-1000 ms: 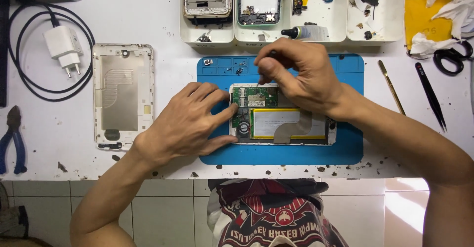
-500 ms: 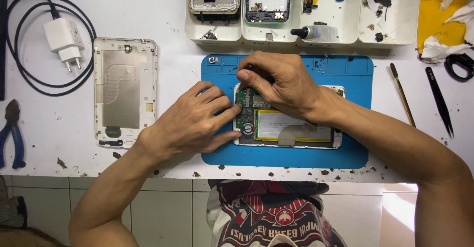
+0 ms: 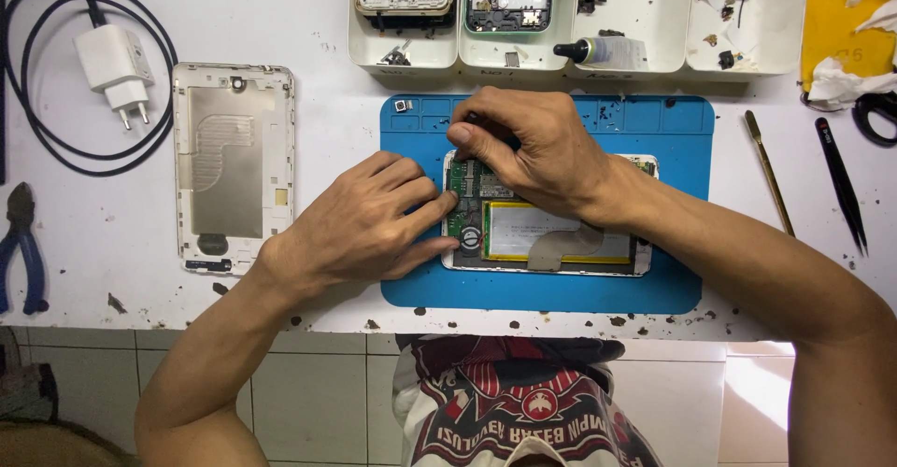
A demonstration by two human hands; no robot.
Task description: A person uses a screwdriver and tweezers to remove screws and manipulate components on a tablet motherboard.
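- On the white bench (image 3: 308,290), I see a blue mat (image 3: 673,285) lying at centre, close to the near edge.
- Across the far edge of the bench runs a row of white trays (image 3: 775,56); they hold two stripped phone frames, small parts and a glue bottle (image 3: 605,51) lying on its side.
- An opened tablet (image 3: 561,243) lies flat on the mat, its inside facing up; a yellow-edged battery fills the right part and the green board sits at the left end.
- A detached back cover (image 3: 234,163) lies inner face up on the bench, just left of the mat.
- My left hand (image 3: 360,224) lies palm down over the mat's left edge; its fingers are spread flat, gripping nothing, with the tips pressing on the tablet's left end.
- My right hand (image 3: 533,149) reaches in from the right over the tablet's upper left corner; thumb and forefinger are pinched together on a small dark part or tool, which I cannot identify.
- A black cable with a white charger (image 3: 114,70) lies at far left.
- Blue-handled pliers (image 3: 21,247) lie at the left edge.
- A spudger (image 3: 768,170) and black tweezers (image 3: 841,185) lie right of the mat, side by side but apart.
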